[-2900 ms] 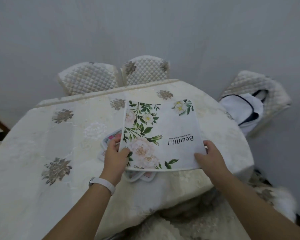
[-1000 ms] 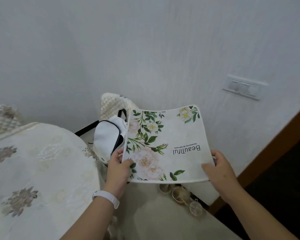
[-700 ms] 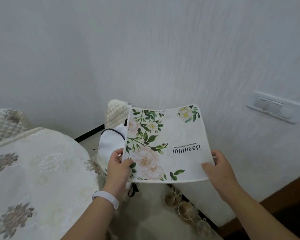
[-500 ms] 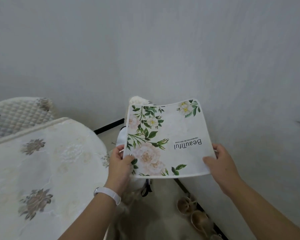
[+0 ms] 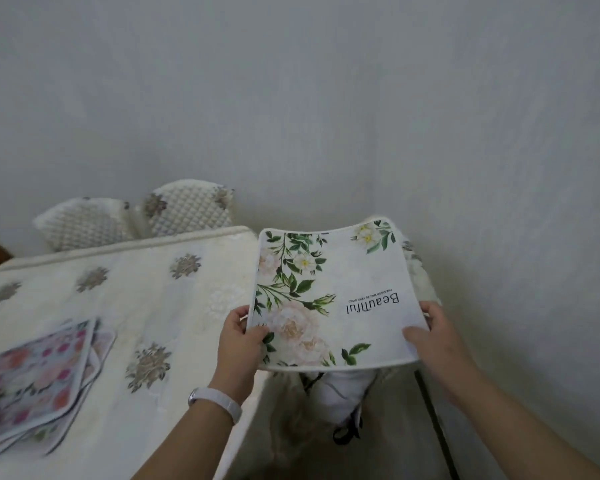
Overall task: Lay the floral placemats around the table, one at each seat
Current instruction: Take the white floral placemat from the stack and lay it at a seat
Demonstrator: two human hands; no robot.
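Pale wall (image 5: 326, 98) fills the upper frame.

Bench (image 5: 160, 306) under a cream cloth with grey flower motifs, running left and toward the viewer. Two quilted chair backs (image 5: 187, 211) stand behind its far edge.

Stack of floral placemats (image 5: 32, 375) lies on the bench at near left, edges fanned and blurred.

Held placemat (image 5: 333, 299): white, green sprigs, pale roses, "Beautiful" printed upside down from here. It is in the air at the bench's right edge, mostly past it, over a white bag (image 5: 343, 389).

Left hand (image 5: 239, 344) pinches the near left corner, thumb on top, fingers beneath. Right hand (image 5: 433, 341) grips the near right corner the same way. White wristband (image 5: 215, 405) on the left wrist.

Risks, as judged:
- The mat is limp and held only by its near corners. The free far edge could fold under on landing.
- Set down from here it may overhang the edge and slide off.
- Dragging it to adjust could ruck the cloth.
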